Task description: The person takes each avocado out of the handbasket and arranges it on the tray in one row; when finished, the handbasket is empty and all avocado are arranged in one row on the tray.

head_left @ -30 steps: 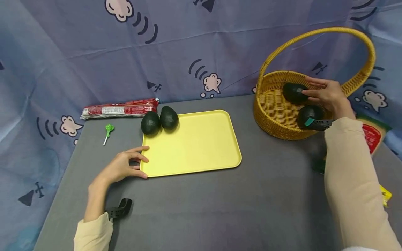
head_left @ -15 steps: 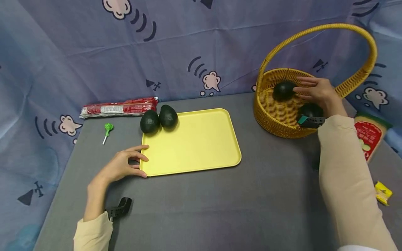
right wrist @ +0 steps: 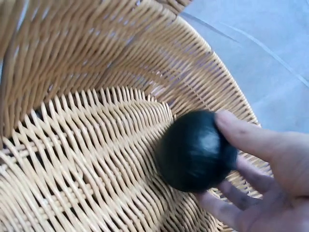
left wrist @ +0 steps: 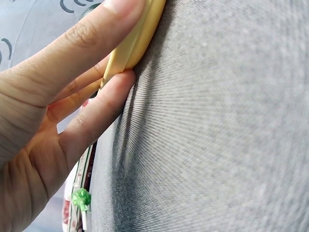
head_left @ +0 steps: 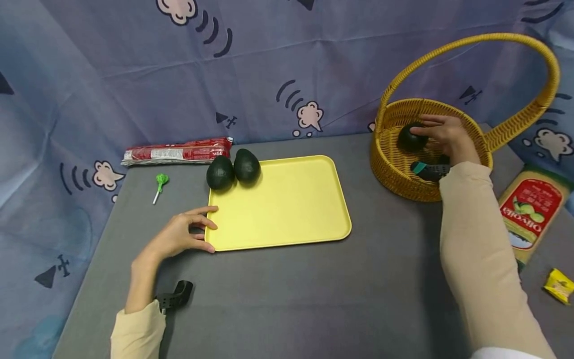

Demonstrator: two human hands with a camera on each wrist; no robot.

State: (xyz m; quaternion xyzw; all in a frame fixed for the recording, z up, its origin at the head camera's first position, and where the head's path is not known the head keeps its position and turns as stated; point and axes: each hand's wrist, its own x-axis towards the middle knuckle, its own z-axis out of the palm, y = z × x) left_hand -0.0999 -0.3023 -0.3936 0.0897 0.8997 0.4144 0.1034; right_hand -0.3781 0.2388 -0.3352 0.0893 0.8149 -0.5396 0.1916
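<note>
In the head view my right hand [head_left: 444,135] reaches into the yellow wicker basket [head_left: 390,172] and holds a dark green avocado [head_left: 410,138]. Up close in the right wrist view, the thumb and fingers are round that avocado [right wrist: 195,152], low over the woven bottom; whether it touches the weave I cannot tell. My left hand [head_left: 181,234] grips the near left corner of a yellow tray [head_left: 287,204], its rim [left wrist: 137,43] between thumb and fingers. Two more avocados, one [head_left: 220,173] beside another [head_left: 247,166], lie at the tray's far left corner.
A red packet [head_left: 179,152] lies behind the tray, and a green lollipop [head_left: 161,182] is to its left. Right of my right arm are an Olivoila bag [head_left: 531,209] and a small yellow packet [head_left: 559,285]. The basket's tall handle [head_left: 475,40] arches overhead.
My right hand and the avocado have shifted left inside the basket. The other avocado there is now mostly hidden behind my wrist. My left hand stays at the tray corner.
</note>
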